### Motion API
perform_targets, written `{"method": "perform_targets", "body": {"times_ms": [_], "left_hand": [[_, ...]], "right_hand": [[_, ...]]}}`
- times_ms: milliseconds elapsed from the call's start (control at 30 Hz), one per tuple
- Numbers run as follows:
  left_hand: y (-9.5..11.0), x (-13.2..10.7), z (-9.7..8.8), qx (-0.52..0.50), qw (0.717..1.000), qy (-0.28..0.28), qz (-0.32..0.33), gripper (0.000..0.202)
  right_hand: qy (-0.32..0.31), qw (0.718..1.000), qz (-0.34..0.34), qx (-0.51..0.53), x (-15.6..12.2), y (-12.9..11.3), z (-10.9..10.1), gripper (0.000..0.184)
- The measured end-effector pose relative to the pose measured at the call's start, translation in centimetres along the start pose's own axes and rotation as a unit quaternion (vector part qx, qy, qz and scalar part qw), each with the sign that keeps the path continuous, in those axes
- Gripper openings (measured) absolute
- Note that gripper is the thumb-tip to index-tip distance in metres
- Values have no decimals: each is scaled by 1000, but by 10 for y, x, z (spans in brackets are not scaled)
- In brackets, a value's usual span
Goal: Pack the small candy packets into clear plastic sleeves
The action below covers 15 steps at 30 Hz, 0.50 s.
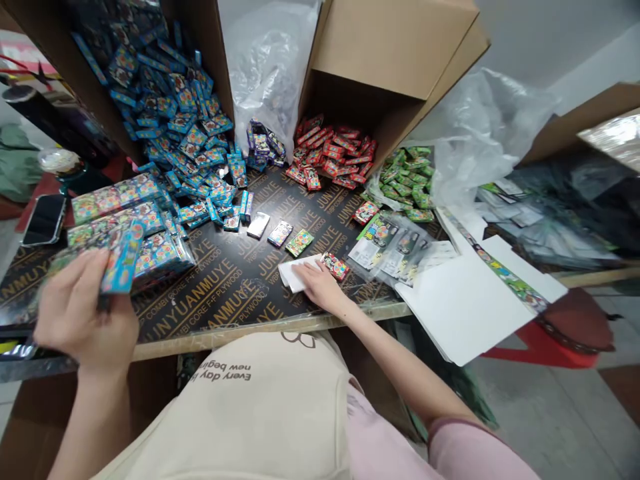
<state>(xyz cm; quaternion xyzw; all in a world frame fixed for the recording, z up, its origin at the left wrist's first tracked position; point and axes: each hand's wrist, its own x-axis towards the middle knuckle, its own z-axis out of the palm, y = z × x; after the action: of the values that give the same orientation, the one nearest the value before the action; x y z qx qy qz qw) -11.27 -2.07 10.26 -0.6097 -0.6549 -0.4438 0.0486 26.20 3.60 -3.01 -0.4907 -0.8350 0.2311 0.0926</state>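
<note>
My left hand (pixel 87 310), blurred by motion, is closed around a blue printed pack (pixel 123 260) at the left of the table. Under it and beside it lie clear-wrapped bundles of colourful small boxes (pixel 155 250). My right hand (pixel 320 283) has its fingers on a folded white card (pixel 293 275) near the table's front edge; the thumb is hard to make out. Close to those fingers is a red patterned box (pixel 335 265). Beyond the card, a green box (pixel 300 243), a white-and-dark box (pixel 280 233) and a silvery box (pixel 259 225) form a slanting row.
Blue boxes (pixel 190 127) spill from a carton at the back left. Purple boxes (pixel 265 143), red boxes (pixel 335 150) and green boxes (pixel 407 177) lie in heaps along the back. Printed plastic bags (pixel 385 247) and white sheets (pixel 460 303) are right; a phone (pixel 44 220) is left.
</note>
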Motion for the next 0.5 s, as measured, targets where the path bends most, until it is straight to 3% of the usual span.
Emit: {"method": "perform_targets", "body": {"times_ms": [67,100,200,267,333,400,500], "left_hand": [[-24,6,16,101,993,-31,46,60],[-35,7,26,131,989,-58,47,57],[-56,0,50,188,967,-169,40,62],[-55,-5,57,177,964,-193,43,70],[-42,-10,63,133,973,-181,49,67],[-22,-14,74,58,979,-186,52,61],[5,-30,106,-59,956,-283,56,57]], "right_hand": [[101,984,63,135,-3,2,9,35],[159,957,102,221,-3,2,9,29],[279,814,181,475,1,0,1,28],[293,719,192,600,5,-4,-6,35],[279,658,192,673,11,-12,-8,40],[255,627,187,712,17,-22,-6,43],[254,622,177,719,20,-27,-5,43]]}}
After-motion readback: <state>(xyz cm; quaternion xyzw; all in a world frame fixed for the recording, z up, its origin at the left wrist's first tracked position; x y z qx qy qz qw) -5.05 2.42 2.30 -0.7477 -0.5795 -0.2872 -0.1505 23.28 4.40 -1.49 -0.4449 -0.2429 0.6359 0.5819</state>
